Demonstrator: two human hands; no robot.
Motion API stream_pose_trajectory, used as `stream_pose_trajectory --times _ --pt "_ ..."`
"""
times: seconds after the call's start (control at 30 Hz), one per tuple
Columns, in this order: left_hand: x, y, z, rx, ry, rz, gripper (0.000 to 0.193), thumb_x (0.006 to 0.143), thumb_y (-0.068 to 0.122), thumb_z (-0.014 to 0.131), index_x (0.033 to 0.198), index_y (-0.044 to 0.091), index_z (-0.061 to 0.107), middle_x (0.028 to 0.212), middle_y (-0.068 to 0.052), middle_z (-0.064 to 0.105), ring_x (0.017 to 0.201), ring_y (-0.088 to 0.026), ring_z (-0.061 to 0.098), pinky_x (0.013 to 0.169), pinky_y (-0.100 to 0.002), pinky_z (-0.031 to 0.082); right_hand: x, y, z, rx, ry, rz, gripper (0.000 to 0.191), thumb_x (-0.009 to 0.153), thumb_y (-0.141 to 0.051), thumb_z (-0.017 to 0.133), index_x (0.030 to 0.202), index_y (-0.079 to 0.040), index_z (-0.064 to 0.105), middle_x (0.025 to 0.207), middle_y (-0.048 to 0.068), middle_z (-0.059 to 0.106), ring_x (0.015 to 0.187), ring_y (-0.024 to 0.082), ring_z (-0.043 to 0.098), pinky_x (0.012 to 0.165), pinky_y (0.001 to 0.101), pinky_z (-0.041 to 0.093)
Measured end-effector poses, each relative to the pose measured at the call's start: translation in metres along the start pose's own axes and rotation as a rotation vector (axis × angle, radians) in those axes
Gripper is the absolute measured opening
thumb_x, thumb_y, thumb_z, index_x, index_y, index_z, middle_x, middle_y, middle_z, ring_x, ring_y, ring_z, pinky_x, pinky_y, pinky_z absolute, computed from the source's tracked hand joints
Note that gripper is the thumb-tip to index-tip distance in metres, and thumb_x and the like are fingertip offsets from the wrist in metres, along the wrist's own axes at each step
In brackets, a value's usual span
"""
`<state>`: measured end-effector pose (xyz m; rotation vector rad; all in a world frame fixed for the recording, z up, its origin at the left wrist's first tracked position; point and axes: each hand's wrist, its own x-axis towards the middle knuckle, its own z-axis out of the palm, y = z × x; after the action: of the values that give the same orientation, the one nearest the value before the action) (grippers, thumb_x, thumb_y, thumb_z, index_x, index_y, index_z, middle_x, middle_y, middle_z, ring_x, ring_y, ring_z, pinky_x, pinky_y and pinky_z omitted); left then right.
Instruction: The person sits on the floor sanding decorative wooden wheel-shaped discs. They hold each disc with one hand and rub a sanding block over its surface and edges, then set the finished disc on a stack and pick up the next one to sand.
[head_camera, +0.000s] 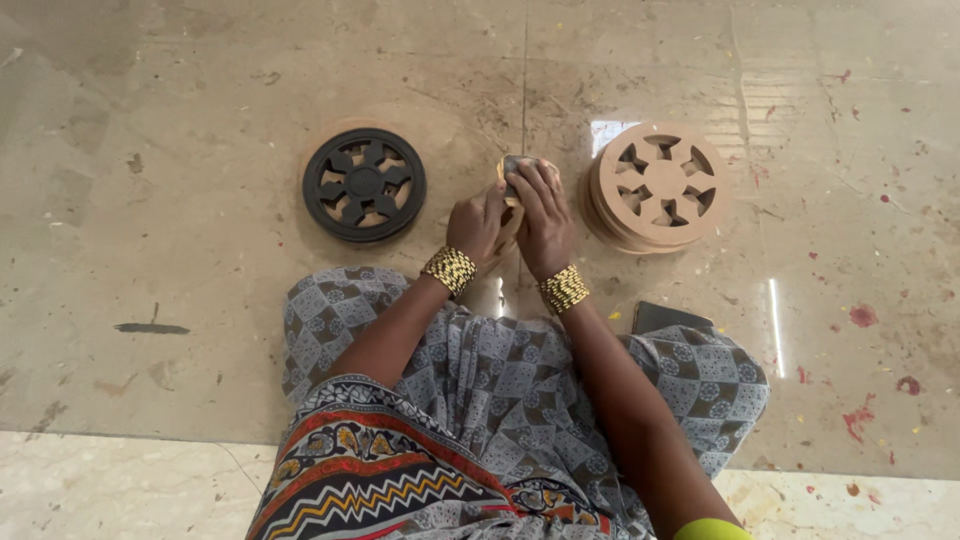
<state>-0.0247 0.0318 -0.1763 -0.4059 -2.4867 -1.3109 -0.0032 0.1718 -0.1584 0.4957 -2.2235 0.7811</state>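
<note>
My left hand (476, 222) and my right hand (541, 210) are closed together on a round wooden cut-out disc (513, 167) held on edge above the floor, between my knees. Only a small part of the disc shows past my fingers. My right hand seems to press a small grey pad against its top; I cannot tell what the pad is. Both wrists wear gold bangles. A black painted disc (364, 184) with a spoked cut-out pattern lies flat on the floor to the left. A stack of bare wooden discs (658, 187) of the same pattern sits to the right.
I sit on a polished beige marble floor (150, 200) with red paint specks at the right. A dark flat object (668, 318) lies beside my right knee. My patterned grey garment covers my lap.
</note>
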Motion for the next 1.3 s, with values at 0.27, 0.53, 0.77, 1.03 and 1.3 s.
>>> stream_pose_trajectory --times 0.27,0.53,0.77,1.03,1.3 --pt "0.001 0.008 0.041 0.046 -0.152 -0.228 0.057 0.111 0.041 0.041 0.093 0.001 0.077 0.056 -0.017 0.063 0.045 -0.025 0.061 0.044 -0.038 0.043 -0.013 0.092 -0.008 0.251 -0.157 0.677 0.031 0.095 0.000 0.056 0.123 -0.007 0.068 0.128 0.010 0.067 0.108 0.029 0.067 0.091 0.0423 0.058" --pt "0.002 0.021 0.065 -0.060 0.068 0.198 0.053 0.103 0.052 0.059 0.109 0.001 0.072 0.084 -0.016 0.074 0.069 -0.027 0.073 0.061 -0.037 0.058 -0.044 0.179 -0.012 0.877 -0.169 1.272 0.025 0.086 0.011 0.055 0.105 0.005 0.071 0.095 0.015 0.075 0.078 0.024 0.074 0.068 0.0329 0.066" --pt "0.037 0.033 0.115 0.142 0.005 0.108 0.049 0.089 0.049 0.075 0.111 0.005 0.075 0.095 -0.021 0.074 0.087 -0.035 0.074 0.075 -0.042 0.058 0.013 0.192 -0.079 0.460 -0.101 0.634 0.036 0.098 0.008 0.056 0.127 -0.003 0.075 0.109 0.018 0.074 0.089 0.027 0.072 0.075 0.0395 0.059" --pt "0.070 0.048 0.177 0.135 -0.037 0.042 0.046 0.074 0.046 0.080 0.091 0.004 0.075 0.085 -0.017 0.076 0.074 -0.033 0.075 0.066 -0.042 0.059 0.002 0.167 -0.095 -0.180 -0.055 -0.100 0.052 0.095 0.007 0.051 0.140 -0.018 0.060 0.143 0.009 0.064 0.129 0.031 0.065 0.092 0.0384 0.055" --pt "0.062 0.083 0.199 0.135 -0.100 -0.038 0.055 0.095 0.057 0.066 0.107 0.004 0.075 0.084 -0.017 0.076 0.071 -0.028 0.075 0.064 -0.039 0.059 -0.042 0.293 -0.102 0.286 -0.119 0.666 0.046 0.096 0.008 0.053 0.137 -0.007 0.067 0.117 0.015 0.075 0.104 0.025 0.079 0.086 0.0330 0.061"
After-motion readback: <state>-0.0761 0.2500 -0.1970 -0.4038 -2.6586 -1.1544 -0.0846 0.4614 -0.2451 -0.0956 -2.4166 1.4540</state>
